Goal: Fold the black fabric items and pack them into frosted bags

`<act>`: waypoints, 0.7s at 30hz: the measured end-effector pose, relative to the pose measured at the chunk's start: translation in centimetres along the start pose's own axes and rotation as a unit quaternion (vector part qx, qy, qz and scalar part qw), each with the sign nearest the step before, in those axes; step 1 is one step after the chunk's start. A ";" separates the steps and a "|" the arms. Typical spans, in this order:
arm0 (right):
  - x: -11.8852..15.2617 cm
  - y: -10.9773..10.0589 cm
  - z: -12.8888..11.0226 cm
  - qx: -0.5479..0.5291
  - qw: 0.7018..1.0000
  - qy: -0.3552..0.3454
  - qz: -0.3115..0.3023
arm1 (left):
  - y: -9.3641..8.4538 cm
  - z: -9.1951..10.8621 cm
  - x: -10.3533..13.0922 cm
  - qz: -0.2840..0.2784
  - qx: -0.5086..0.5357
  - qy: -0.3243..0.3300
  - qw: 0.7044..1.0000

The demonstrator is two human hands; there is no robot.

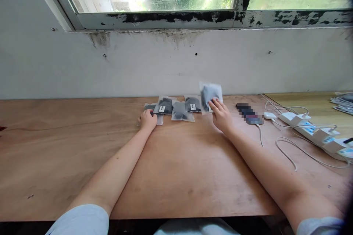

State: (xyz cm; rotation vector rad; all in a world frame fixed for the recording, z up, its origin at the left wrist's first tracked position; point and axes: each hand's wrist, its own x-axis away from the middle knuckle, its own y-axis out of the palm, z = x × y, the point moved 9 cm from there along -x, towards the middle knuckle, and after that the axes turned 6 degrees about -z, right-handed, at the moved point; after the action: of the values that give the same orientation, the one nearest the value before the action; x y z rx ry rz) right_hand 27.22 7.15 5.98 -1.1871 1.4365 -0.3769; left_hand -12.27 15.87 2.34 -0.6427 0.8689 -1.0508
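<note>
Several clear plastic packets with dark contents lie in a row at the back of the wooden table. At the row's left end, my left hand (148, 120) is closed on a packet (160, 119) that partly lies under its neighbour. Beside it are a packet with a white label (164, 105), an unlabelled one (180, 111) and another labelled one (193, 104). My right hand (220, 115) grips the lower right part of a packet (210, 94), which is tilted up at the right end of the row, its top against the wall in view.
A phone-like object (254, 120), partly pixelated, lies to the right with a white cable. Further right are a white power strip (317, 132) with chargers and loose cables, and a stack of packets (343, 102). The wall (154, 62) and window stand behind the table (176, 176).
</note>
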 end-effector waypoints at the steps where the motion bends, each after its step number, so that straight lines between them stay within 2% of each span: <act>1: 0.1 1.4 1.3 0.020 0.998 0.015 -0.062 | 0.1 0.1 0.1 -0.008 -0.014 -0.002 1.000; 3: 0.7 4.1 3.3 0.031 0.984 0.052 -0.169 | 0.4 0.4 0.3 -0.024 -0.047 0.006 0.999; 5: 1.2 5.7 4.4 0.023 0.971 0.083 -0.223 | 0.8 0.9 0.7 -0.042 -0.090 0.022 0.995; 13: 0.8 6.0 4.3 0.013 0.978 0.086 -0.187 | 1.9 0.9 1.8 -0.107 -0.174 0.019 0.979; 21: 0.8 5.8 4.4 0.015 0.980 0.078 -0.181 | 2.2 0.5 0.4 -0.102 -0.133 0.013 0.986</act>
State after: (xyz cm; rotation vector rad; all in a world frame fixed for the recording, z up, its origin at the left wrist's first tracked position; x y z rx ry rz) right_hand 28.68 10.77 -0.24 -1.4220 1.3380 -0.7552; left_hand -10.71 16.34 0.70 -0.9595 0.9911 -1.1387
